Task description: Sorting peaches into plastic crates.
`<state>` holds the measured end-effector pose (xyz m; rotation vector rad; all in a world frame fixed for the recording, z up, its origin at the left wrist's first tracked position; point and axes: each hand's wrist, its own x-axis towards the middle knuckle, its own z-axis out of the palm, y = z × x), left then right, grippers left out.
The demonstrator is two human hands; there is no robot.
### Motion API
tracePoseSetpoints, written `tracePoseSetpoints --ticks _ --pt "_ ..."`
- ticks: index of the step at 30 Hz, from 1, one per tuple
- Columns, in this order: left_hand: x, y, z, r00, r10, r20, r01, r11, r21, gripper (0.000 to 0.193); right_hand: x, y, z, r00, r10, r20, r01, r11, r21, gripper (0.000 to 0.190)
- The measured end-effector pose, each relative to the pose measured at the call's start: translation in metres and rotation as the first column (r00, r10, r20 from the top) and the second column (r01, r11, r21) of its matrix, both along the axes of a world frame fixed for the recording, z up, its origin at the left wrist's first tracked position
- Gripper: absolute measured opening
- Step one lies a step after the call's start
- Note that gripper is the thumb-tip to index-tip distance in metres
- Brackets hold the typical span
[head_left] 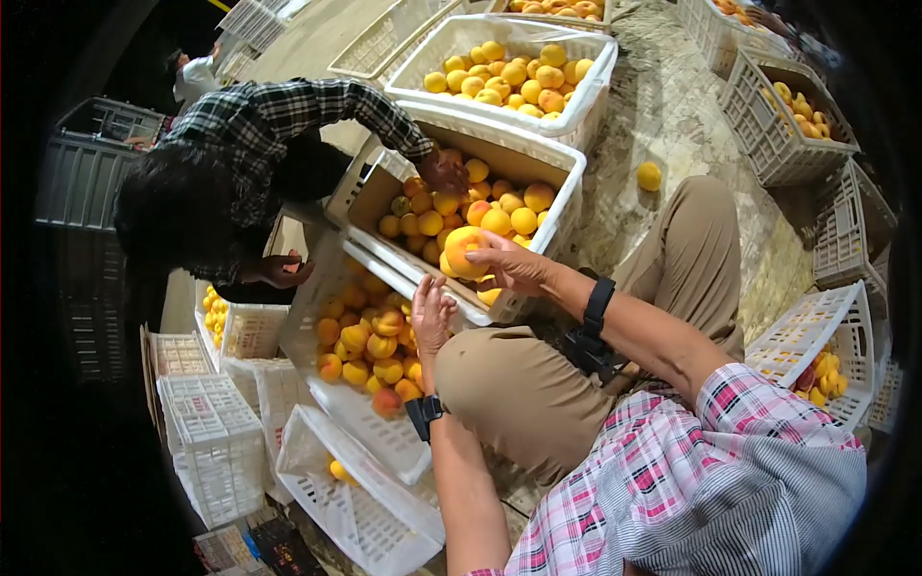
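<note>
My right hand (515,266) holds a large yellow-orange peach (466,253) between its fingers, above the near corner of a cardboard-lined white plastic crate (576,173) of peaches. Lower and to the left, my left hand (432,311) is raised with its fingers apart and holds nothing. It is beside the rim of a second white crate (306,288), where yellow and red-blushed peaches (382,345) lie. A co-worker's hand (443,173) reaches among the peaches at the far side of the lined crate. The co-worker's other hand (286,271) is over the left side, its contents unclear.
Beyond the lined crate stands another white crate (497,29) full of yellow peaches. A single peach (649,176) lies on the floor to the right. More crates (778,122) line the right side. A plastic-lined crate (353,504) and stacked crates (212,432) stand at lower left.
</note>
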<state>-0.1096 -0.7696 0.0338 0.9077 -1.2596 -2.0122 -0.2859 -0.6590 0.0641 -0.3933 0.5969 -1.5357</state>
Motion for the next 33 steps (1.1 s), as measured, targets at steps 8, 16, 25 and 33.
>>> tracePoseSetpoints --ticks 8,16,25,33 --pt "0.003 -0.004 -0.013 0.997 0.016 0.075 -0.009 0.995 -0.096 0.041 -0.016 0.009 -0.001 0.927 -0.174 -0.332 0.200 0.979 0.045 0.068" --pt "0.003 0.004 -0.003 0.978 0.082 0.191 -0.055 0.988 -0.142 0.033 -0.040 0.023 0.010 0.975 -0.221 0.001 0.217 0.958 0.188 0.044" --pt "0.013 -0.004 -0.017 0.999 0.035 0.012 -0.034 0.997 -0.076 0.039 -0.080 0.054 0.044 0.915 -0.330 -0.230 0.349 0.936 0.047 0.047" --pt "0.013 -0.002 -0.008 0.999 0.022 -0.040 -0.024 0.997 -0.070 0.033 -0.126 0.076 0.060 0.908 -0.418 0.022 0.417 0.908 0.029 0.044"
